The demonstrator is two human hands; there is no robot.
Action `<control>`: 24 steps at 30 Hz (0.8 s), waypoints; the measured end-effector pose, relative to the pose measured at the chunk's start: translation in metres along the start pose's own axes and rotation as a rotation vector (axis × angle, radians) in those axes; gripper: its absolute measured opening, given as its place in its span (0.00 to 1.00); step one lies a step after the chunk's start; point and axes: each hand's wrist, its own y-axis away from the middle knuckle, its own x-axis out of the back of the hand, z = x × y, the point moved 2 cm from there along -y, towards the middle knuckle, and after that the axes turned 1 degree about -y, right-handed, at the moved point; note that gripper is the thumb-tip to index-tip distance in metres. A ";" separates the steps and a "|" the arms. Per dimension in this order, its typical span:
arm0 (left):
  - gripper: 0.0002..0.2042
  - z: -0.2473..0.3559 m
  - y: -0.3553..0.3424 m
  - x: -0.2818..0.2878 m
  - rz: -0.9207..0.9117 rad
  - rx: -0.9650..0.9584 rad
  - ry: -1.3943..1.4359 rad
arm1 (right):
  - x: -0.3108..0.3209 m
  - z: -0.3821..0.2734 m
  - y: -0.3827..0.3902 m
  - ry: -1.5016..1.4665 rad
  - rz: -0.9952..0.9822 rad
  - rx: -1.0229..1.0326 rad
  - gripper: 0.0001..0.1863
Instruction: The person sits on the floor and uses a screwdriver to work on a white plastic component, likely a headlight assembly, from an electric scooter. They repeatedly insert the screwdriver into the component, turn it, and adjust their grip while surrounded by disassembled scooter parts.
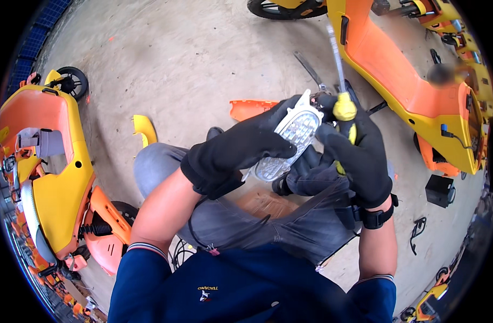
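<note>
Nearest lies my dark blue short-sleeved shirt (246,282); beyond it, over my grey trousers (219,223), my black-gloved left hand (252,142) pinches an oblong clear-and-silver lamp unit (300,129). Just right of that, my black-gloved right hand (364,156) wraps around a yellow-handled screwdriver (344,107), its metal shaft pointing far.
</note>
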 end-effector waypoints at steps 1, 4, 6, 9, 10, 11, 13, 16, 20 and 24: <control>0.42 -0.001 -0.001 -0.003 -0.011 0.005 0.055 | -0.002 0.001 0.000 -0.010 -0.038 -0.049 0.22; 0.41 -0.002 0.000 -0.004 -0.029 0.043 0.042 | -0.004 0.009 0.000 -0.052 -0.072 -0.087 0.21; 0.39 0.000 -0.002 0.001 -0.010 0.036 -0.079 | 0.002 0.010 -0.001 -0.084 -0.067 -0.128 0.20; 0.34 -0.005 -0.007 0.011 -0.037 0.015 -0.143 | 0.007 0.012 -0.001 -0.145 0.036 -0.143 0.20; 0.33 -0.009 -0.008 0.014 -0.071 0.014 -0.165 | 0.009 0.013 -0.002 -0.177 0.068 -0.150 0.19; 0.31 -0.013 -0.010 0.016 -0.105 0.013 -0.186 | 0.008 0.012 0.000 -0.204 0.071 -0.187 0.19; 0.29 -0.014 -0.010 0.019 -0.125 0.042 -0.248 | 0.006 0.013 0.000 -0.162 0.093 -0.165 0.20; 0.26 -0.010 -0.007 0.019 -0.084 0.116 -0.336 | 0.004 0.016 -0.002 -0.136 0.114 -0.126 0.20; 0.24 -0.009 -0.006 0.018 -0.054 0.149 -0.366 | 0.007 0.015 -0.002 -0.164 0.061 -0.160 0.19; 0.24 -0.008 -0.006 0.016 -0.037 0.120 -0.397 | 0.005 0.014 -0.001 -0.140 0.090 -0.146 0.19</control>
